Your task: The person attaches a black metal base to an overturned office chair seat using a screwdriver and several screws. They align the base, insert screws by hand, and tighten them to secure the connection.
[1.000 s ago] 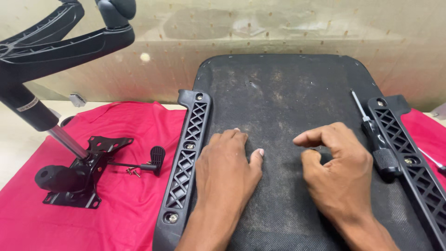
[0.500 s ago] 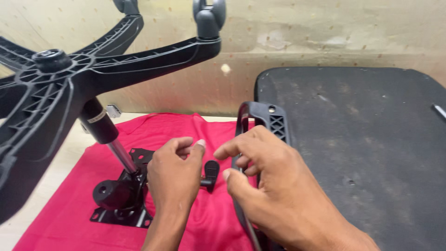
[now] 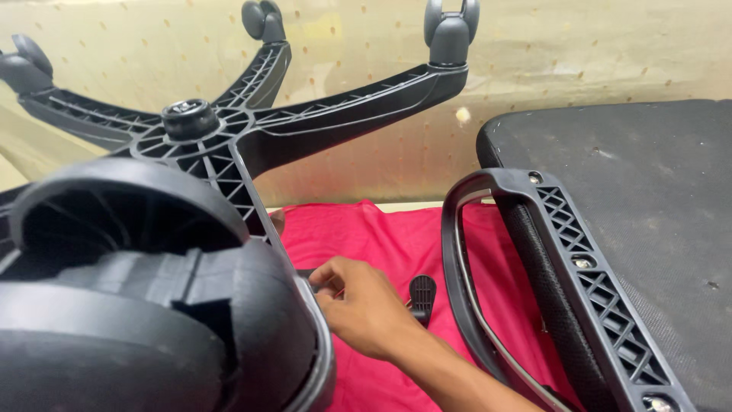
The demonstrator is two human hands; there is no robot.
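The upturned black chair base [image 3: 229,145] fills the left, its near caster [image 3: 152,305] hiding the left hand, with the seat's armrest [image 3: 564,267] at right, while the right hand [image 3: 366,309] pinches something hidden over the red cloth [image 3: 366,236], beside a small black knob [image 3: 423,294].

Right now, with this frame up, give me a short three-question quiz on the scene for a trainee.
1. True or false: the right hand is over a red cloth.
2. What fills the near left of the view? A) a wheel B) a screwdriver C) a hammer
3. What black ribbed part runs along the edge of the seat?

Key: 1 true. 2 A. 3 the armrest.
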